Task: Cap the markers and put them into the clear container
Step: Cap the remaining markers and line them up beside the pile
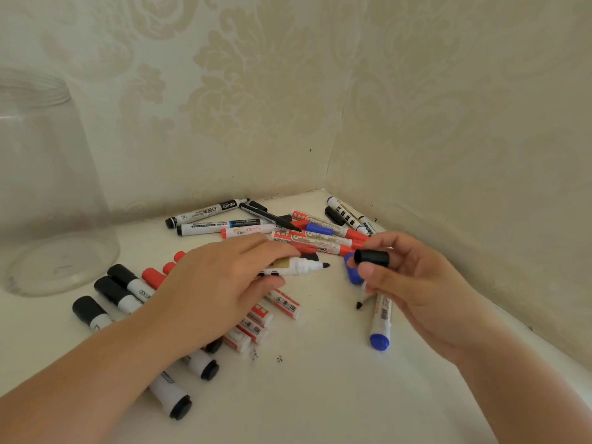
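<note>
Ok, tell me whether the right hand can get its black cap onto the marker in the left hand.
Probably yes. The right hand pinches the black cap just beyond the bare tip of the marker that the left hand holds, with nothing between them.

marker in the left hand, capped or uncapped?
Uncapped. The marker in the left hand shows its bare black tip, and the right hand pinches a separate black cap just beyond it.

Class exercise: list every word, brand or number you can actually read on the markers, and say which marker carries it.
"deli": black-capped marker at the back, print upside down.
"Y-6817": red-capped marker in the back pile.
All other labels, barcodes and non-Latin print: too small or blurred to read.
</note>
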{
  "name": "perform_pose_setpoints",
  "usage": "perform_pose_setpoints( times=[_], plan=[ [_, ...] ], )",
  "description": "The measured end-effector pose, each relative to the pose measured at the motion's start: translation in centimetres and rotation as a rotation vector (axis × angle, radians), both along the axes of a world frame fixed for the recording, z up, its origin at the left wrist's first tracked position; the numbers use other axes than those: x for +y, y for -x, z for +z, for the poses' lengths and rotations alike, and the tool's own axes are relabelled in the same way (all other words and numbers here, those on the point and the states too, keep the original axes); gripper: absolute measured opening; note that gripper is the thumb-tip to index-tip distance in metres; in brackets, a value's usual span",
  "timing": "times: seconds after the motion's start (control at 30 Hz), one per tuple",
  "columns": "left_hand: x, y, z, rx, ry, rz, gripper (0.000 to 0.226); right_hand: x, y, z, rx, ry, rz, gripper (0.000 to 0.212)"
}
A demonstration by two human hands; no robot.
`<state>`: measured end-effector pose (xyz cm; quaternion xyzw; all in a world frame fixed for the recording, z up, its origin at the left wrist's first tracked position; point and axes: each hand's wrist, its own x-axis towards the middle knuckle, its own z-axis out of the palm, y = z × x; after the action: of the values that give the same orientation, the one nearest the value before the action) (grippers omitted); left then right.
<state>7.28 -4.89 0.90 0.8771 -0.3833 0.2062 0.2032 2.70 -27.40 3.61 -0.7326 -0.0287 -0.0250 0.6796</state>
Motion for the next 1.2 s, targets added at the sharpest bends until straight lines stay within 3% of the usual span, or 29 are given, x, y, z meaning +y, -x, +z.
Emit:
perform_pose_setpoints(
  times=[0.1,0.23,0.3,0.4,0.47,0.53,0.7,0.83,0.93,1.07,1.2],
  plan=[
    [0.4,-0.6,-0.5,0.014,0.043,0.018,0.032,-0.6,-0.2,0.0,0.177,-0.361,0.105,0.039],
    [0.4,-0.8,-0.6,-0.012,0.054,0.031,0.031,-0.8,-0.3,0.0,0.214,-0.437,0.124,0.04],
    [0.5,-0.9,-0.5,-0.021,0.046,0.037,0.032,-0.6,-0.2,0.0,0.137,-0.241,0.053,0.027],
    [0.6,-0.9,-0.4,-0.022,0.048,0.063,0.027,0.0,-0.1,-0.4,-0.052,0.504,-0.143,0.018],
    [0.6,-1.0,-0.4,-0.017,0.051,0.089,0.025,0.8,0.1,-0.6,-0.105,0.795,-0.109,0.021],
    [0.7,-1.2,-0.4,-0.015,0.052,0.113,0.027,1.0,0.2,-0.7,-0.11,0.847,-0.092,0.022],
    [1.0,-1.5,-0.7,0.007,0.044,0.15,0.026,-0.4,-0.5,-0.7,-0.132,0.728,-0.278,0.029],
    [1.1,-1.7,-0.9,0.001,0.009,0.184,0.023,0.4,-1.0,-0.2,-0.09,0.77,-0.239,0.03],
    [1.2,-1.6,-1.0,0.013,-0.007,0.222,0.025,1.8,-1.9,0.5,-0.112,0.95,-0.158,0.03],
    [1.1,-1.4,-0.8,0.05,-0.007,0.229,0.026,3.5,-3.9,-0.3,-0.293,1.3,0.01,0.042],
    [1.3,-1.3,-0.6,0.061,0.015,0.209,0.026,4.0,-5.2,-1.4,-0.333,1.491,0.041,0.029]
  ],
)
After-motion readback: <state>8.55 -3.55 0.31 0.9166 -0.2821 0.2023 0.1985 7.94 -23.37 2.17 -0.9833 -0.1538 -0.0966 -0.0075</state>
